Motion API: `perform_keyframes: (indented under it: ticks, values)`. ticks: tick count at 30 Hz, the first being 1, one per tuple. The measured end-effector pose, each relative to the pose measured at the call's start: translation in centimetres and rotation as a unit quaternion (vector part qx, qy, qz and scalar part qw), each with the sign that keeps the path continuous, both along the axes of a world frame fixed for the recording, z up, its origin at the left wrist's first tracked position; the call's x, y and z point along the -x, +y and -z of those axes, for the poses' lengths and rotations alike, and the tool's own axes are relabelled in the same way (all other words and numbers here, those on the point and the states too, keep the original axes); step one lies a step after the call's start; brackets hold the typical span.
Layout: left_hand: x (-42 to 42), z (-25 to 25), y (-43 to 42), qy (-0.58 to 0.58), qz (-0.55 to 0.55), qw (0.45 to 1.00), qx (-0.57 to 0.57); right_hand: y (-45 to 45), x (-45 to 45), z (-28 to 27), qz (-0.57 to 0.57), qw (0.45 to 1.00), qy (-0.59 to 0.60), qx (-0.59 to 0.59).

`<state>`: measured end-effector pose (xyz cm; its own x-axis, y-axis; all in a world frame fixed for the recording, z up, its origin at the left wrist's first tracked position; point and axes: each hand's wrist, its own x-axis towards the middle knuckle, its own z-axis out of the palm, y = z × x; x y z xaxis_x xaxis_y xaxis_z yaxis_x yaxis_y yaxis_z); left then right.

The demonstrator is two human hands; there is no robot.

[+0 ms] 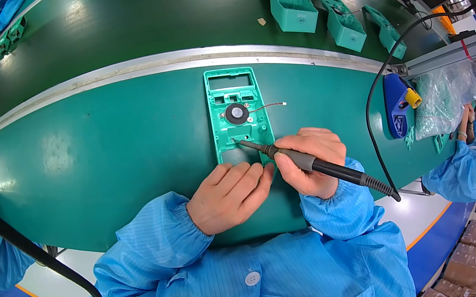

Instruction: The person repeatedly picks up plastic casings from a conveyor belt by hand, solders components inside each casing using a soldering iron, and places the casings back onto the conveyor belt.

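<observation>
A green plastic housing (213, 92) lies on the bench in front of me, its inner side up. A round black speaker (237, 113) sits in its middle, and a thin wire with a small white plug runs out past the right edge. My left hand (230, 195) is closed on the lower end of the housing, covering part of it. In my right hand (312, 164) is a soldering iron (334, 171), held like a pen. Its tip points to the housing's inside below the speaker; whether it touches cannot be made out.
The iron's black cable (372, 125) loops up to the right. A blue soldering iron stand (395, 105) and a clear plastic bag (443, 99) are at the right. Beyond a metal rail, several green housings (295, 14) lie on the dark green belt. Co-workers (462, 172) sit on both sides.
</observation>
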<state>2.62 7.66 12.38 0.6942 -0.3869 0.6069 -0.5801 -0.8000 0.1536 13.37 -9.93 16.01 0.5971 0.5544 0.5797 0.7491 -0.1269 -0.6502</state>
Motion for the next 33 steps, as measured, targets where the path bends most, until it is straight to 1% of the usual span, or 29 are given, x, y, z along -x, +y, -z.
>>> perform_keyframes:
  ticks: [3, 6, 9, 12, 21, 24, 25, 27, 30, 33]
  values:
    - [-0.2, 0.1, -0.2, -0.014, 0.002, 1.0, 0.027, 0.0, 0.0, 0.0, -0.003, 1.0, 0.001, 0.0]
    - [-0.2, 0.2, -0.1, -0.01, 0.002, 1.0, 0.03, 0.1, -0.1, 0.0, -0.005, 1.0, 0.0, 0.0]
    - [0.0, -0.1, 0.2, 0.003, -0.001, 1.0, 0.005, 0.2, -0.1, 0.1, -0.004, 1.0, -0.002, 0.002]
    - [-0.1, 0.2, 0.0, -0.013, 0.001, 0.999, 0.031, 0.3, 0.0, 0.0, 0.001, 1.0, 0.002, 0.0]
    - [0.0, 0.1, 0.3, -0.01, 0.002, 0.999, 0.033, 0.5, 0.0, 0.0, 0.0, 1.0, 0.016, 0.003]
    - [0.2, 0.0, 0.6, 0.007, -0.001, 1.0, 0.002, 0.5, 0.1, 0.0, 0.0, 1.0, 0.015, 0.007]
    - [0.2, 0.1, 0.5, 0.003, 0.001, 1.0, 0.011, 0.5, 0.1, -0.1, -0.001, 1.0, 0.018, 0.009]
    - [0.0, 0.1, 0.4, -0.006, 0.003, 1.0, 0.028, 0.4, 0.0, -0.6, 0.005, 1.0, 0.029, 0.004]
    - [0.0, 0.0, 0.5, -0.002, 0.002, 1.0, 0.02, -0.1, 0.0, -0.9, 0.023, 0.997, 0.061, -0.033]
    - [0.0, 0.0, 0.5, -0.003, 0.002, 1.0, 0.02, -0.5, -0.2, -0.6, 0.024, 0.995, 0.095, -0.029]
